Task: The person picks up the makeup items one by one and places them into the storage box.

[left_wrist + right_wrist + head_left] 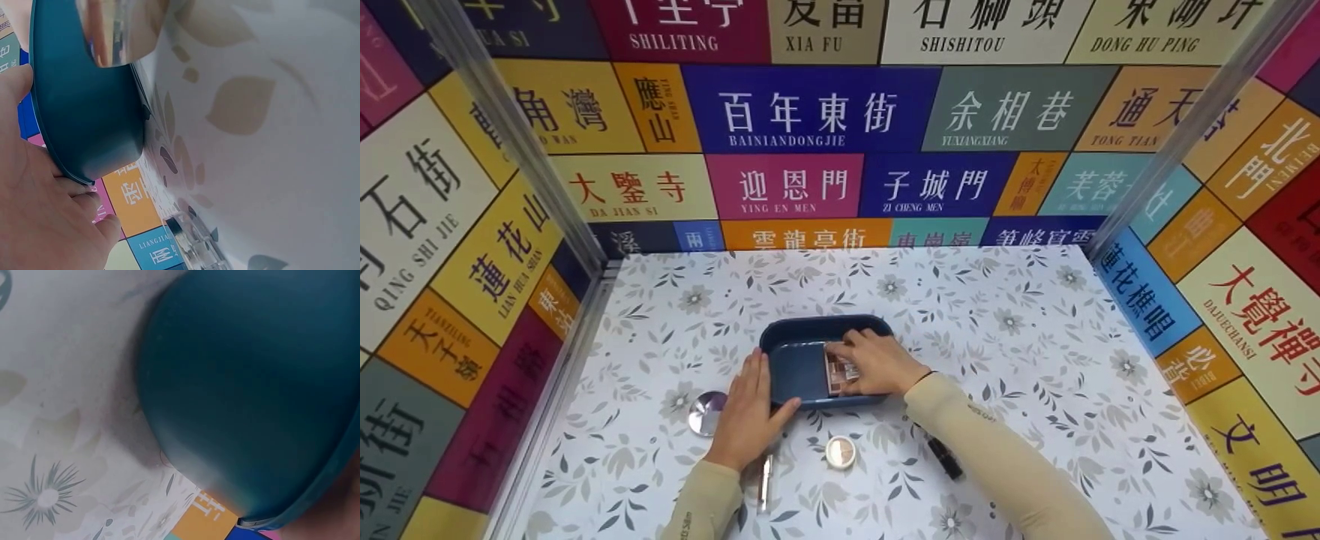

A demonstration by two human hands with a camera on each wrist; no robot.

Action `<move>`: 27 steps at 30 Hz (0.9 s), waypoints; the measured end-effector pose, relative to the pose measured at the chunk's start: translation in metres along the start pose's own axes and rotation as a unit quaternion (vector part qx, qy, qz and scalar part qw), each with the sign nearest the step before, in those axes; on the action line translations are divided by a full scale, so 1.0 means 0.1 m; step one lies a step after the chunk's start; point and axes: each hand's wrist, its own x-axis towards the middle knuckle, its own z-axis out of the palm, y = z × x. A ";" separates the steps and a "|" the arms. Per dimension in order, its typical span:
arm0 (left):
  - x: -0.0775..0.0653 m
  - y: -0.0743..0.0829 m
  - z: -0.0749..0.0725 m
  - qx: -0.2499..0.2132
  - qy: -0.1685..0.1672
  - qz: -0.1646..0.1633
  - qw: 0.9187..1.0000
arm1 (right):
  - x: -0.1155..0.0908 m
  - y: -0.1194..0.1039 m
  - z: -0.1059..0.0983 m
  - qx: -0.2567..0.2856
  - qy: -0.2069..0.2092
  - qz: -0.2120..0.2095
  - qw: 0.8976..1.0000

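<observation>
A dark blue rectangular tray (799,375) with raised sides sits on the table. My right hand (877,364) reaches over its right side and grips an eyeshadow palette (836,375) inside the tray, with thumb and fingers at the palette's edges. The hand covers the palette's right part. At the tray's front left corner, my left hand (750,416) rests against the rim, fingers straight along the left side and thumb at the front. The left wrist view shows this hand (56,197) at the rim. Only the tray's outer wall (242,394) fills most of the right wrist view.
A shiny round disc (707,414) lies left of the tray, partly behind the left hand. In front are a slim shiny tube (765,484), a small round powder pot (840,452) and a black stick (945,457) near the right forearm. Sign-covered walls (810,109) enclose the table.
</observation>
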 end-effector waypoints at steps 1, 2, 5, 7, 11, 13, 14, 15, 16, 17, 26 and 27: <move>0.00 0.00 0.00 -0.001 0.001 0.001 1.000 | 0.00 0.00 0.01 0.000 -0.001 0.000 1.000; 0.00 0.00 0.00 0.000 0.001 0.001 1.000 | 0.01 0.00 0.02 0.000 -0.001 -0.001 1.000; 0.00 -0.01 0.01 0.000 0.001 0.001 1.000 | 0.02 0.01 0.04 0.000 0.000 -0.002 1.000; 0.00 -0.01 0.01 0.001 0.001 0.001 1.000 | 0.02 0.01 0.05 0.002 0.002 -0.003 1.000; 0.00 -0.01 0.01 0.001 0.002 0.001 1.000 | 0.03 0.01 0.07 0.004 -0.002 -0.001 1.000; 0.00 -0.01 0.01 0.002 0.002 0.001 1.000 | 0.03 0.01 0.07 0.008 -0.006 0.002 1.000; 0.00 -0.01 0.01 0.002 0.001 0.000 1.000 | 0.03 0.01 0.08 0.011 -0.009 0.004 1.000; 0.00 -0.01 0.01 0.003 0.002 0.000 1.000 | 0.03 0.01 0.07 0.013 -0.011 0.005 1.000; 0.00 -0.01 0.01 0.004 0.001 -0.001 1.000 | 0.03 0.00 0.07 0.015 -0.013 0.007 1.000; 0.00 -0.01 0.01 0.005 0.000 -0.002 1.000 | 0.03 0.00 0.07 0.016 -0.014 0.008 1.000; 0.00 -0.01 0.02 0.003 0.001 0.001 1.000 | 0.02 -0.02 0.04 0.015 -0.019 0.014 1.000; 0.00 -0.01 0.01 0.002 0.001 0.001 1.000 | 0.02 -0.02 0.04 0.014 -0.019 0.015 1.000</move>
